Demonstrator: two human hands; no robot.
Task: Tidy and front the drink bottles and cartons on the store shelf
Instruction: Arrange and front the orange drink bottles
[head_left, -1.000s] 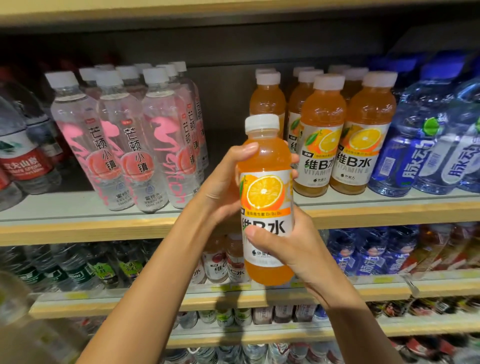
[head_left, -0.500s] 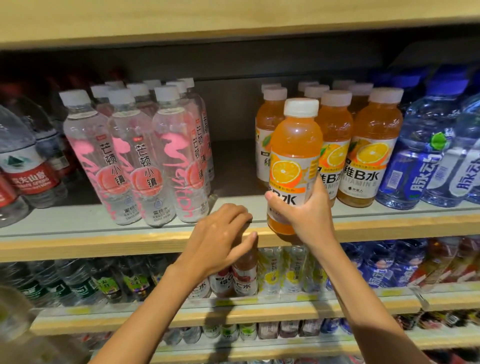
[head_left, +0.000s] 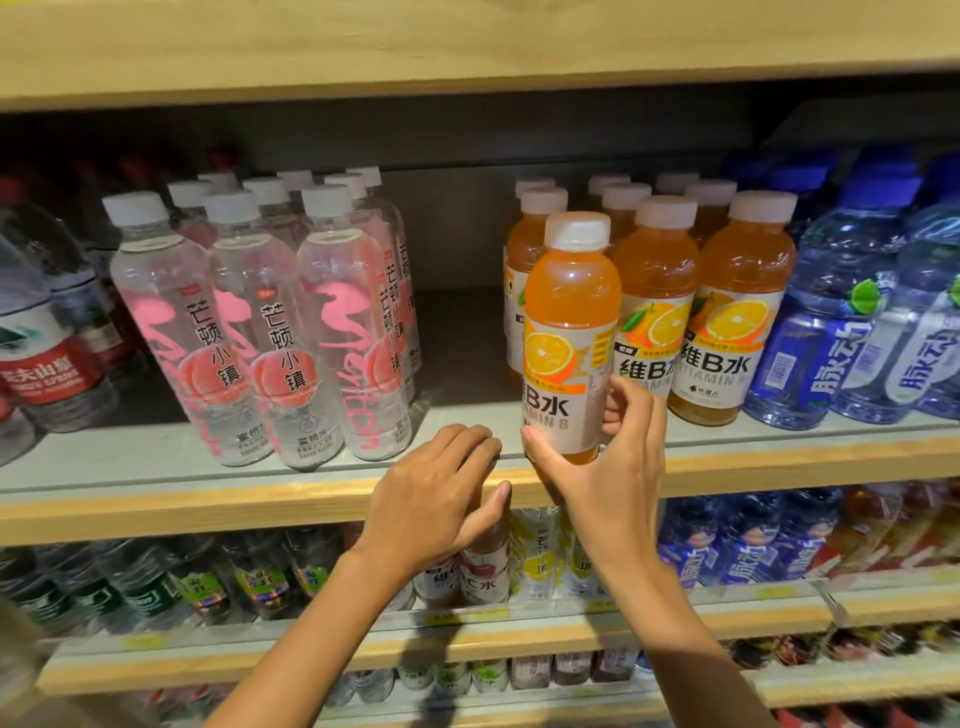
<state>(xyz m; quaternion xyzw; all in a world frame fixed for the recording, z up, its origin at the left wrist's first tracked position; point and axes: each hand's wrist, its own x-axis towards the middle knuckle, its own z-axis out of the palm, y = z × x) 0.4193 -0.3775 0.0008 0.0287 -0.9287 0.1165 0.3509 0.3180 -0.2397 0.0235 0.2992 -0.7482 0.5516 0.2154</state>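
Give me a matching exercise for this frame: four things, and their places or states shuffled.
Things
1 orange plastic drink bottle, white cap, frontmost
2 clear plastic bottles with pink labels
3 blue plastic bottles with blue caps
4 left hand

Places or states
A right end of the wooden shelf
B gripped by the right hand
C rests on the shelf's front edge
D left of the shelf gap

Pairs: 1-B, 2-D, 3-A, 4-C

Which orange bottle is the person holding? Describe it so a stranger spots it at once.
Find the upper wood-edged shelf, then the orange vitamin-drink block between the pink-labelled bottles and the blue ones. The target bottle is the one furthest forward at that block's left front corner, held low by the right hand, its label turned partly sideways unlike its neighbours.
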